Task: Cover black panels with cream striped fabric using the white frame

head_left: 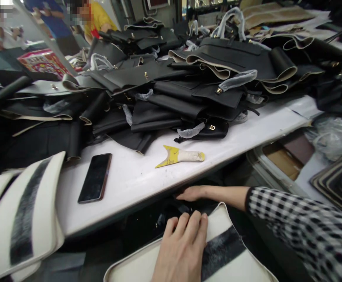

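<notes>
Left hand [182, 246] lies flat, fingers extended, gripping nothing, on cream cushioned panel with black stripe [238, 268] below white worktable [130, 184]; right hand [194, 193] reaches under table edge, grip indeterminable

From the left grip [185, 246], bare worktop [135, 184] opens at 12 o'clock as a strip along the near edge. A phone [95, 177] lies on it at 10 o'clock and a yellow scraper [178, 156] at 12, well apart, with open surface between. Beyond them a heap of black leather pieces [165, 94] blocks the far side. At 9 o'clock, white striped panels [24, 211] overlap the worktop's end. The right grip [194, 193] sits in the dark gap under the edge.
</notes>
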### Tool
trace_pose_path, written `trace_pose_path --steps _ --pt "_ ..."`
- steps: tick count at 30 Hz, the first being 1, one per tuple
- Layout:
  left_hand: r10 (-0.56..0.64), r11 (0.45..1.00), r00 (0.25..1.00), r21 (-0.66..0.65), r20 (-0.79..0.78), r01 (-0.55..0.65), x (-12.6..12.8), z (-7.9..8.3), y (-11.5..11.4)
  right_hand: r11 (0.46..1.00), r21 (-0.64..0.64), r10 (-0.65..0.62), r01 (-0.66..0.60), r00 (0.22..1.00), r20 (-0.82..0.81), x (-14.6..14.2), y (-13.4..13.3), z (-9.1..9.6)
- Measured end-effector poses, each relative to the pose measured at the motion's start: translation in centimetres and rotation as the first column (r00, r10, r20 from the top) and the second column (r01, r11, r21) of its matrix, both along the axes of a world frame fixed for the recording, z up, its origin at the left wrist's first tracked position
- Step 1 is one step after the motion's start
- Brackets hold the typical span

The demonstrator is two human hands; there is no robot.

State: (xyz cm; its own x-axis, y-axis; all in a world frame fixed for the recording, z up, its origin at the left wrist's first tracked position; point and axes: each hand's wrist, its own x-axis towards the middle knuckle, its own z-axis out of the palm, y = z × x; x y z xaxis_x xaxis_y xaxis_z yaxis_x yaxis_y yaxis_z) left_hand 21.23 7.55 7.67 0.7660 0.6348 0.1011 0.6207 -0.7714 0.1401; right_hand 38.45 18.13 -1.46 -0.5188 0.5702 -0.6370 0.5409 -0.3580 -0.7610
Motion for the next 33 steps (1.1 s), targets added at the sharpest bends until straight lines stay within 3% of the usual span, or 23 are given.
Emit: trace_pose_path --steps 3,6,10,14,18,25,30,33 --pt "0.060 0.981 0.998 -0.189 0.033 -0.053 0.0 1.5 -0.1 0.989 -0.077 0.124 -0.123 0.992 0.004 1.0 -0.3 3.8" --pt "0.127 0.941 0.987 -0.327 0.094 -0.090 -0.1 2.7 0.0 0.985 -0.061 0.159 -0.161 0.987 -0.037 3.3 -1.7 7.3" --pt "0.247 0.871 0.946 -0.477 0.212 -0.121 -0.6 3.2 0.6 0.986 -0.043 0.156 -0.158 0.986 -0.052 4.6 -3.1 9.3" --pt "0.406 0.779 0.888 -0.590 0.215 -0.213 -2.2 3.4 1.7 0.986 -0.017 0.166 -0.167 0.985 -0.040 4.2 -3.5 9.2" --pt "0.445 0.755 0.891 -0.574 0.090 -0.319 -4.0 3.5 2.2 0.975 0.020 0.224 -0.223 0.974 -0.022 3.9 -3.9 9.5" --pt "0.435 0.743 0.900 -0.580 0.042 -0.333 -4.1 3.6 2.2 0.888 0.182 0.404 -0.423 0.905 0.132 1.6 -3.1 11.1" --pt "0.464 0.765 0.880 -0.547 0.103 -0.339 -4.2 3.2 1.7 0.865 0.271 0.367 -0.422 0.901 0.230 -3.1 -2.0 8.2" --pt "0.474 0.774 0.871 -0.533 0.128 -0.343 -4.3 2.9 1.3 0.815 0.352 0.351 -0.460 0.876 0.330 -4.7 -2.6 6.3"
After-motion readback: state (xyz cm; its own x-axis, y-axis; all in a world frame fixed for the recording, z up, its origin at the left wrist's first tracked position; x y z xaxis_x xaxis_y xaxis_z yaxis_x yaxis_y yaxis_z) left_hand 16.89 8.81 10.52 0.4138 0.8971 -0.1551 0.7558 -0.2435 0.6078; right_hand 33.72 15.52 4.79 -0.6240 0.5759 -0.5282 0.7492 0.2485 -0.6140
